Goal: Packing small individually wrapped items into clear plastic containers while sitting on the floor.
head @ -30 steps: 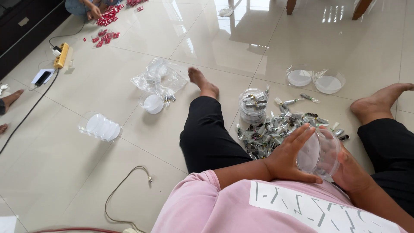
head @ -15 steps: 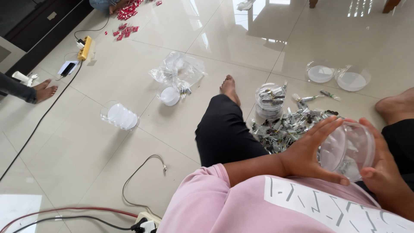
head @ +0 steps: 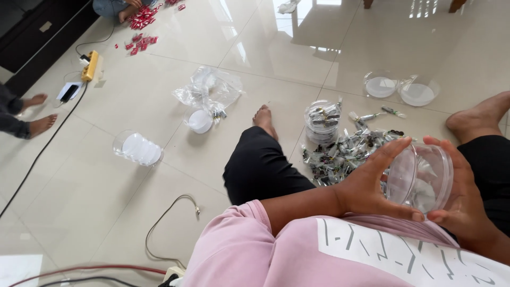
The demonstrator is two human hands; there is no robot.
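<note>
1. Sitting on the tiled floor (head: 159, 212) with legs spread, the person holds a clear plastic jar (head: 422, 178) up in front of the chest, tipped on its side, above the right thigh.
2. Their left hand (head: 372, 186) wraps the jar's near side, thumb under, fingers curled over the top; the right hand (head: 462, 196) cups the far side. Both grips are closed on the jar, neither tight enough to flex its wall.
3. Handling, as a judgement: the jar looks light, stiff and thin-walled, with a smooth surface that may slip; holding it round the wall with both palms, as now, seems the safest hold. It would crack rather than bend if squeezed hard.
4. Between the legs lies a heap of small metal clips (head: 345, 154), with a filled jar (head: 322, 119) standing at its far edge.
5. Farther off sit two lids (head: 398, 87), a crumpled plastic bag (head: 210, 90), an empty tub (head: 138, 149) and a yellow power strip (head: 90, 65).
6. Hard to tell: whether the held jar has anything inside, since glare and reflections blur its interior. Its mouth is turned away from view. Another person's feet (head: 37, 111) are cut off at the left edge, and red pieces (head: 141, 21) at the top are too small to identify.
</note>
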